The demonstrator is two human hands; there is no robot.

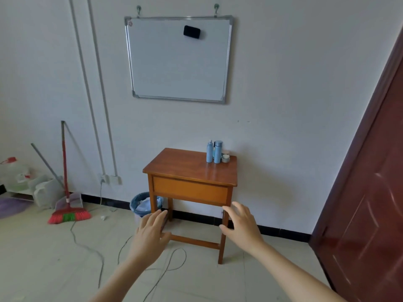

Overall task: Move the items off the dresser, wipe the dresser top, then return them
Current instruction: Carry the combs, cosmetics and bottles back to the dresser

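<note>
A white wall [283, 83] fills the view, with a dark red door [370, 203] at 3 o'clock and a tiled floor [43, 258] below. A whiteboard [178, 62] hangs at 12 o'clock above the wooden counter [185, 166], which stands against the wall. The left grip [150, 232] and right grip [242, 225] hover before it, both spread, holding nothing. A broom [69, 215] leans at 9 o'clock. A bin [139, 203] sits by the counter's left leg. Two blue bottles [218, 152] and small jars [225, 158] crowd the counter's 1 o'clock corner.

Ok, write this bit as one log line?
left hand: open, empty | right hand: open, empty | bottles: upright, dresser back right corner
</note>
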